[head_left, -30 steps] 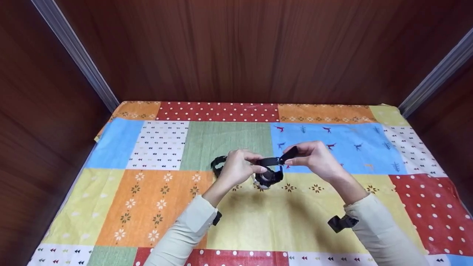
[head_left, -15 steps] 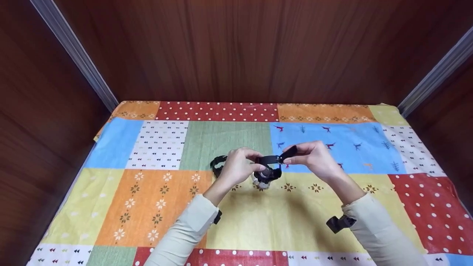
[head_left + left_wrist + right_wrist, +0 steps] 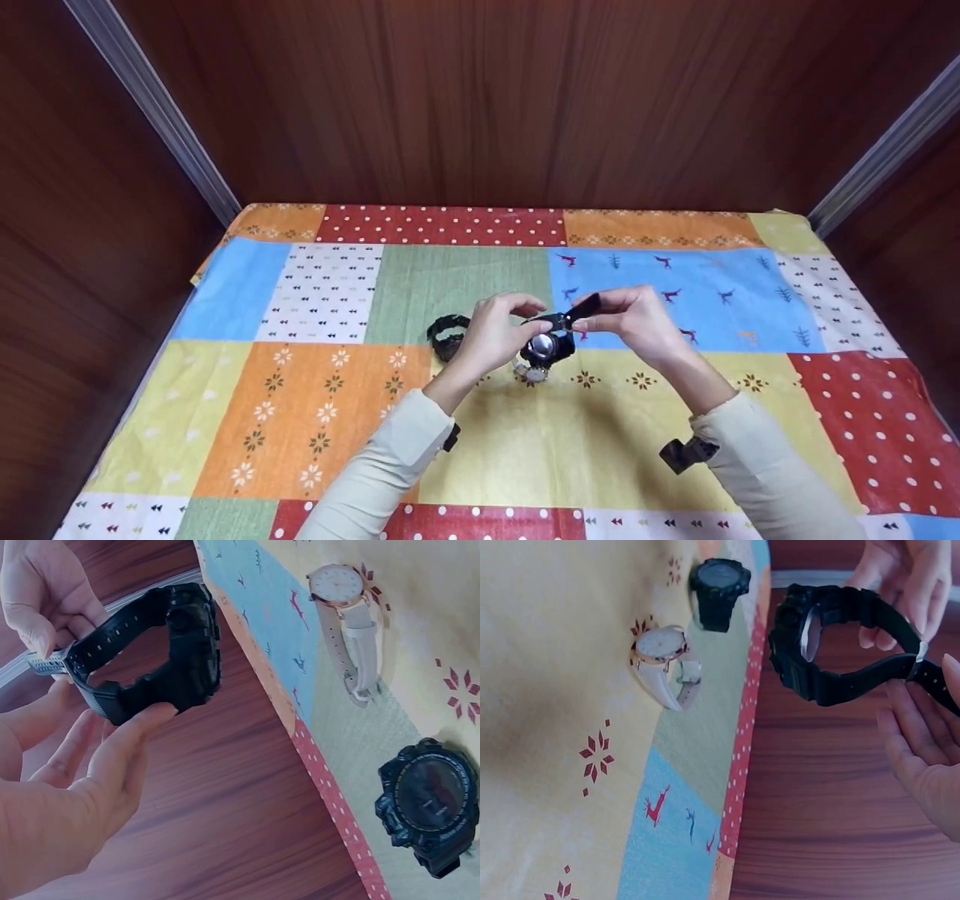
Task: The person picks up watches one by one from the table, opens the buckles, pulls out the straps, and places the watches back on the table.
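Black watch [image 3: 786, 645], held in both hands [image 3: 487, 334] [image 3: 646, 326], two watches [image 3: 660, 643] [image 3: 720, 585] on patchwork cloth [image 3: 517, 457]

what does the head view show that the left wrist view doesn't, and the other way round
Only head: the cream sleeves, the black wrist mounts and the shiny back of the held watch.

Only left wrist: the strap holes of the held watch and the full face of the other black watch, partly hidden behind the left hand in head.

Both: two hands, three watches, patchwork cloth and brown panelling.
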Demonstrator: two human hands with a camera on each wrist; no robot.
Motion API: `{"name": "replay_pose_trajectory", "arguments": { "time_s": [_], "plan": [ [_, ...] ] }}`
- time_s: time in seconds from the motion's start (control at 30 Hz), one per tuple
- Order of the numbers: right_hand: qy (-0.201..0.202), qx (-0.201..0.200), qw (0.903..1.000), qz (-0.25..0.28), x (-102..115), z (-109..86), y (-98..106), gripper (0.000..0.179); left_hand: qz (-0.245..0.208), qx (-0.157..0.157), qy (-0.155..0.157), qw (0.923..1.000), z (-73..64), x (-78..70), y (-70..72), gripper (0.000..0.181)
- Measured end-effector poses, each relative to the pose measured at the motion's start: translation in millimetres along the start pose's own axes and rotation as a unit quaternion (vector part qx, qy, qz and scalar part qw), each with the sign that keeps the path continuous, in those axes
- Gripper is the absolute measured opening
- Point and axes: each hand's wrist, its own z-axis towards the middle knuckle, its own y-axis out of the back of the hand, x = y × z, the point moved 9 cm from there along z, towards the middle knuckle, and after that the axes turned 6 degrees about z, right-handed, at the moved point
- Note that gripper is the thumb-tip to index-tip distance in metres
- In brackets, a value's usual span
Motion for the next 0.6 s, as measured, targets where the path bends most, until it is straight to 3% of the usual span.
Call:
{"name": "replay_pose_trajectory", "arguments": {
  "time_s": [0.37, 0.6],
  "plan": [
    [-0.003, -0.011, 0.9995, 0.028, -1, 0.4, -3, 0.029, 0.037, 0.013, -0.035, 0.9986, 3.3, -19.3, -4.5, 0.010],
    [0.005, -0.009, 0.9995, 0.028, 0, -0.1, -4, 0.027, 0.051, 0.025, -0.027, 0.9980, 4.1, -22.0, -8.4, 0.007]
  ]
}}
